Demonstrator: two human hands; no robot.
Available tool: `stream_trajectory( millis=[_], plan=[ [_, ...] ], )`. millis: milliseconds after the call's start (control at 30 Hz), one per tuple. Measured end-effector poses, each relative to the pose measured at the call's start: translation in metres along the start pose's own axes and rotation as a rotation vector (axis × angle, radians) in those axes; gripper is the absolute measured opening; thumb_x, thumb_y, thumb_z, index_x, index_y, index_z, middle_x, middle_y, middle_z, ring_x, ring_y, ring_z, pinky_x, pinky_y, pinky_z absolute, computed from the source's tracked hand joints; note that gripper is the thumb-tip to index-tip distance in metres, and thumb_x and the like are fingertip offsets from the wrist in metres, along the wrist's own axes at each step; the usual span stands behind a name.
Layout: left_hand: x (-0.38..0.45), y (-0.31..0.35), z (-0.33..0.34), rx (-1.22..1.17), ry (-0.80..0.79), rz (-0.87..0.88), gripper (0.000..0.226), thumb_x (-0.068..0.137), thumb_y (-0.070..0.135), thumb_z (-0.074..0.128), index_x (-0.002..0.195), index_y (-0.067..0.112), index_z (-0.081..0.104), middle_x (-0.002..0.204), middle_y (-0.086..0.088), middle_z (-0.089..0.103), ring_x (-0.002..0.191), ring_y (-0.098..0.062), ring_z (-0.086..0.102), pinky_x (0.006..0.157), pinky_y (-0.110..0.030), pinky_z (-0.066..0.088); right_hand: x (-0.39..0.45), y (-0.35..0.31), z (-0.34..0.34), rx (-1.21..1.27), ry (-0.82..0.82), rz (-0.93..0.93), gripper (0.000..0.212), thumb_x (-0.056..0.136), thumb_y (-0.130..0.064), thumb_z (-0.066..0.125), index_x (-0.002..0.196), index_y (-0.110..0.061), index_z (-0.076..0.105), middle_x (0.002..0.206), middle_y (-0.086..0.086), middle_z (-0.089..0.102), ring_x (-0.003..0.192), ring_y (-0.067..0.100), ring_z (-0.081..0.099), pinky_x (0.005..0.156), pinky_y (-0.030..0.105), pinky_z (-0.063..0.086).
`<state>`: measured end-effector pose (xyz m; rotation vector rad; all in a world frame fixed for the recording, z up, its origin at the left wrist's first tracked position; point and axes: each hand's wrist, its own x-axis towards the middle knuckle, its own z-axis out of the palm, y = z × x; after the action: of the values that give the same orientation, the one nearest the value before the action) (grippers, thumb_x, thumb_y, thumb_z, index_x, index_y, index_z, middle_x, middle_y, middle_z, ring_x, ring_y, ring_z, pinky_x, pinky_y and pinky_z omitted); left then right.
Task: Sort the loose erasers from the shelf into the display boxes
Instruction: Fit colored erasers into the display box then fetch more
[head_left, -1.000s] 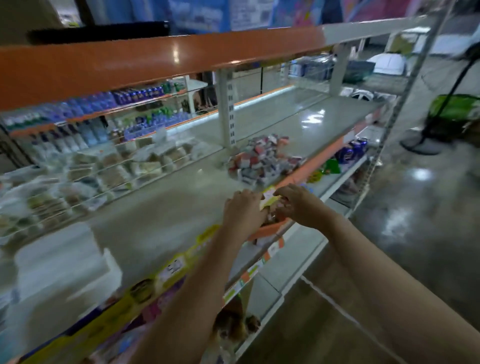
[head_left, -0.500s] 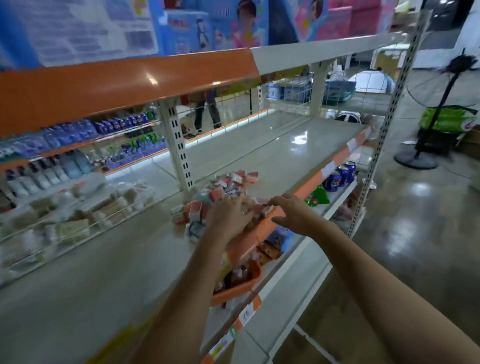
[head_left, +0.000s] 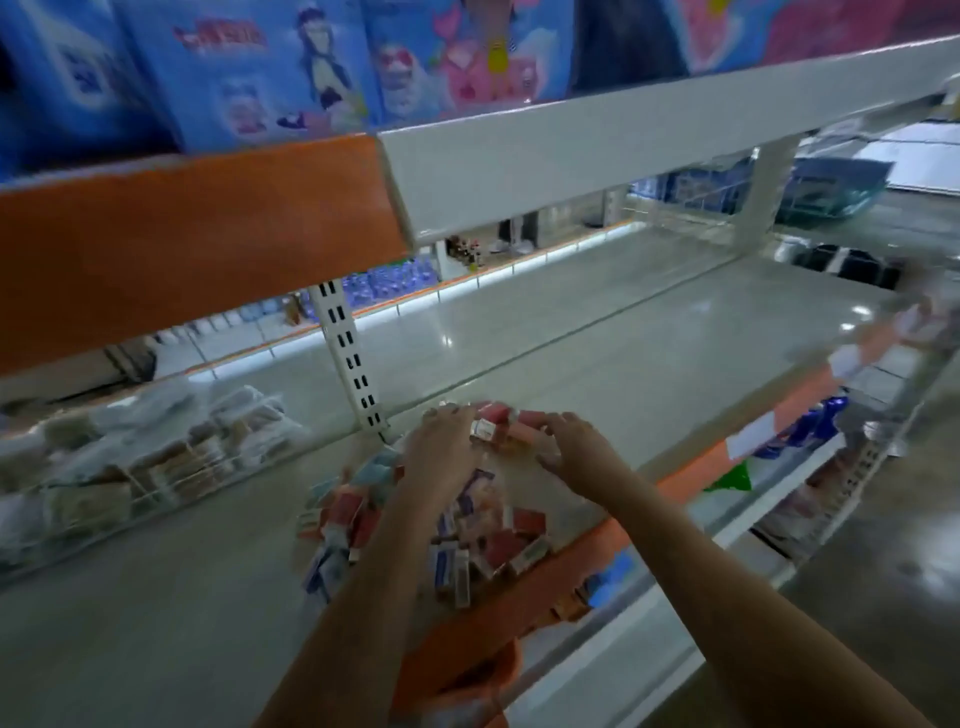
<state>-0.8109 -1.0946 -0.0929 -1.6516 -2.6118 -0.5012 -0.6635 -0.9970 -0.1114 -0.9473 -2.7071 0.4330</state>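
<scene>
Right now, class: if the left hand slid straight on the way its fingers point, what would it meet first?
The left hand points toward the back of the shelf. Just past its fingertips lie a few red erasers; beyond them the shelf looks bare, though blur makes depth uncertain.

The erasers (head_left: 467, 525) form a loose pile in the lower centre of the frame, on the grey shelf (head_left: 649, 364) close to its orange front edge. Each is a small rectangular block in a printed wrapper, red, pink, blue or white. They lie jumbled at mixed angles, some flat, some on edge, many overlapping. A few sit at the far end of the pile. Motion blur hides the wrapper print.
</scene>
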Motion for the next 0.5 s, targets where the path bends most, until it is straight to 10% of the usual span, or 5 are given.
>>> stream_trajectory(
  millis=[500],
  plan=[
    [0.005, 0.022, 0.023, 0.067, 0.128, -0.278, 0.032, 0.085, 0.032, 0.062, 0.116, 0.023, 0.06, 0.121, 0.001, 0.058, 0.11, -0.019, 0.048, 0.095, -0.031, 0.038, 0.052, 0.044, 0.018, 0.226, -0.126, -0.211, 0.027, 0.09, -0.019, 0.053, 0.116, -0.011, 0.053, 0.113, 0.007, 0.051, 0.109, 0.023, 0.046, 0.091, 0.027, 0.037]
  ],
)
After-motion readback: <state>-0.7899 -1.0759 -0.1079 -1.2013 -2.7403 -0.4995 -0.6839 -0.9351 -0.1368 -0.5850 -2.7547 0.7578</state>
